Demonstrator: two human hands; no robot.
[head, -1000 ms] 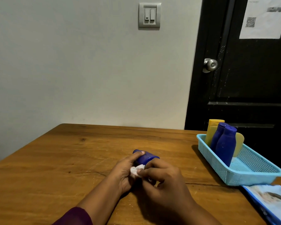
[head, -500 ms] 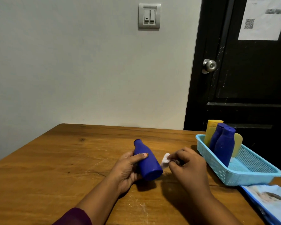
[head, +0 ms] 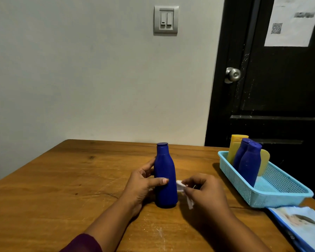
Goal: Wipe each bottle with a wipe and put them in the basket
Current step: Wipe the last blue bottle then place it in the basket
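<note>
Left hand (head: 142, 184) round upright blue bottle (head: 165, 171), right hand (head: 205, 193) with wipe (head: 180, 186) in pinch; basket (head: 273, 197), wipe pack (head: 298, 222) rightward.

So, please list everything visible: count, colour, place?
Tall blue plastic bottle: one, blue, table centre.
White wipe: one, white, beside that bottle.
Turquoise plastic mesh basket: one, turquoise, table's right edge.
Blue plastic bottles: two, blue, basket.
Yellow plastic bottles: two, yellow, basket.
Wipes pack: one, blue, near corner.
Brown wooden table: one, brown, underneath.
Grey wall switch: one, grey, wall.
Black door: one, black, right.
Silver doorknob: one, silver, door.
White paper: one, white, door.
Left hand: grips tall bottle.
Right hand: pinches wipe.
</note>
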